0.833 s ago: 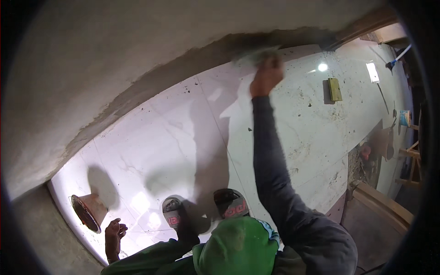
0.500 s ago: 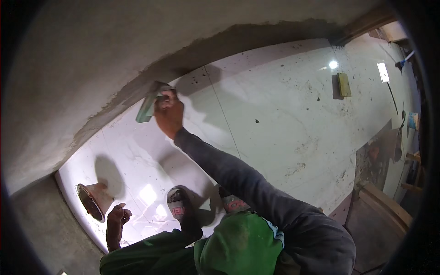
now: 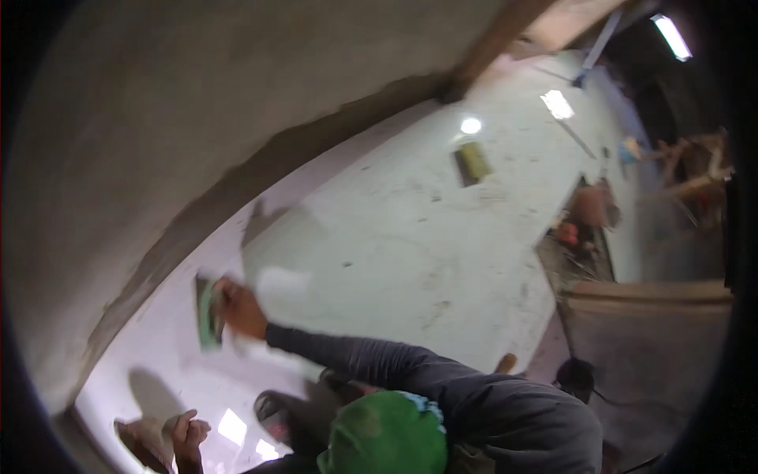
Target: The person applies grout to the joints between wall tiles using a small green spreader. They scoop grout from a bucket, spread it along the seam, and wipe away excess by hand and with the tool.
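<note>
My right hand point(image 3: 241, 304), blurred, is closed on a green hand float or trowel point(image 3: 208, 312) at the left of the white tiled surface point(image 3: 379, 261), near the darker damp strip along the plastered wall point(image 3: 134, 142). My left hand point(image 3: 189, 434) is low at the left, holding nothing visible, with bent fingers slightly apart, beside a rusty-brown bucket point(image 3: 134, 442) that is partly cut off. A yellowish block point(image 3: 475, 163) lies farther along the tiles. Sandalled feet show at the bottom, mostly hidden by my arm and green clothing.
A wooden beam point(image 3: 647, 291) and dark cable point(image 3: 639, 401) are at the right, near an unevenly covered opening with a pink object point(image 3: 568, 233). A long-handled tool point(image 3: 600, 43) leans at the upper right, near timber pieces point(image 3: 707, 162) and a blue container point(image 3: 630, 150).
My right hand has swept the green tool leftward and down along the wall's edge. The view has turned, so more of the room's right end shows. My left hand stays low beside the bucket.
</note>
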Demonstrator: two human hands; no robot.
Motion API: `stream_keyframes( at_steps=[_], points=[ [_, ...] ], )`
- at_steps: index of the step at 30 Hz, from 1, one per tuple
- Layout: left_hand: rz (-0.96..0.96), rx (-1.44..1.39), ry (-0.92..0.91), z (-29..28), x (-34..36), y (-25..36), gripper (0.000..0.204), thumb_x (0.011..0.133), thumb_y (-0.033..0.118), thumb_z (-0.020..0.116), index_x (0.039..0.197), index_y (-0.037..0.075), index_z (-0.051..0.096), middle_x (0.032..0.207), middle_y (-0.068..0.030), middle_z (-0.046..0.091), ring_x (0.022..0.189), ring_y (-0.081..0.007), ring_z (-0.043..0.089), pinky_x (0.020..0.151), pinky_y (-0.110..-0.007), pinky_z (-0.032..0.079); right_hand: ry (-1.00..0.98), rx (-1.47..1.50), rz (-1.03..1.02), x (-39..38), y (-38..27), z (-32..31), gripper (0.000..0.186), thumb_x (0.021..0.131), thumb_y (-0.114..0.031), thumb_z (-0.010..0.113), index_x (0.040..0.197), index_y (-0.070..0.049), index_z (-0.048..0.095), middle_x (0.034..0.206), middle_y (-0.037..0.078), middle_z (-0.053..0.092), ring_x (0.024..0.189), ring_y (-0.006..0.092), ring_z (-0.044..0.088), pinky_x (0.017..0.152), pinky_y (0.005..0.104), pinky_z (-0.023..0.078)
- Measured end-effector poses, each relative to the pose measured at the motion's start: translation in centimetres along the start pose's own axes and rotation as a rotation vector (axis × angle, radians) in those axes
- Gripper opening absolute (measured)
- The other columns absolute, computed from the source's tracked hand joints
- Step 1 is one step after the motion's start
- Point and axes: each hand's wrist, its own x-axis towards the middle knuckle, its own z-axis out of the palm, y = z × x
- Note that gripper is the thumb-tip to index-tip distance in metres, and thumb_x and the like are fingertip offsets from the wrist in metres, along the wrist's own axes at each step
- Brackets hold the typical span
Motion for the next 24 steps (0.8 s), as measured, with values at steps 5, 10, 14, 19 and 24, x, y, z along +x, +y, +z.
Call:
stream_keyframes(
  at_steps=[5,10,14,19,24],
  points=[
    [0.067,0.250,-0.441,3.7,6.8,-2.3,0.025,0.103,0.020,0.063,0.119,0.002,0.070,0.088,-0.0059,0.075,0.075,-0.0211,0.069,0.069,-0.036,0.058,-0.031,-0.067,-0.024,-4.8,-10.3,-8.5,0.022,0.087,-0.007,0.064,0.106,-0.003,0.053,0.077,0.008,0.054,0.069,0.0191,0.051,0.066,0.0389,0.045],
    [0.048,0.512,-0.902,6.4,15.1,-4.3,0.027,0.102,0.017,0.059,0.121,0.003,0.072,0.103,-0.0129,0.077,0.096,-0.0217,0.072,0.088,-0.037,0.056,0.221,-0.061,-0.025,-7.7,-13.8,-19.4,0.031,0.083,-0.009,0.066,0.111,0.001,0.055,0.081,0.008,0.054,0.075,0.0148,0.050,0.065,0.0361,0.046],
    [0.336,0.827,-0.971,6.6,19.0,4.2,0.023,0.102,0.018,0.060,0.114,0.004,0.072,0.103,-0.0129,0.075,0.095,-0.0228,0.070,0.080,-0.039,0.057,0.282,-0.076,0.024,-11.0,-14.1,-21.8,0.034,0.089,-0.005,0.065,0.120,0.001,0.055,0.091,0.007,0.060,0.076,0.0135,0.058,0.061,0.0284,0.051],
    [0.934,1.420,-0.818,11.2,18.4,12.6,0.039,0.102,0.036,0.058,0.075,0.010,0.069,0.079,-0.0172,0.071,0.069,-0.0360,0.070,0.061,-0.052,0.055,0.287,0.041,0.174,-12.7,-14.4,-20.8,0.033,0.087,-0.002,0.064,0.118,0.002,0.055,0.098,0.010,0.066,0.080,0.0140,0.064,0.065,0.0274,0.054],
    [0.777,0.965,-0.734,13.2,14.2,13.4,0.020,0.101,0.021,0.060,0.098,0.008,0.074,0.081,-0.0158,0.070,0.073,-0.0253,0.068,0.067,-0.040,0.055,0.123,0.188,0.115,-10.8,-14.7,-18.0,0.031,0.080,0.003,0.067,0.109,-0.001,0.056,0.096,0.007,0.065,0.083,0.0132,0.065,0.073,0.0305,0.057]
  ],
)
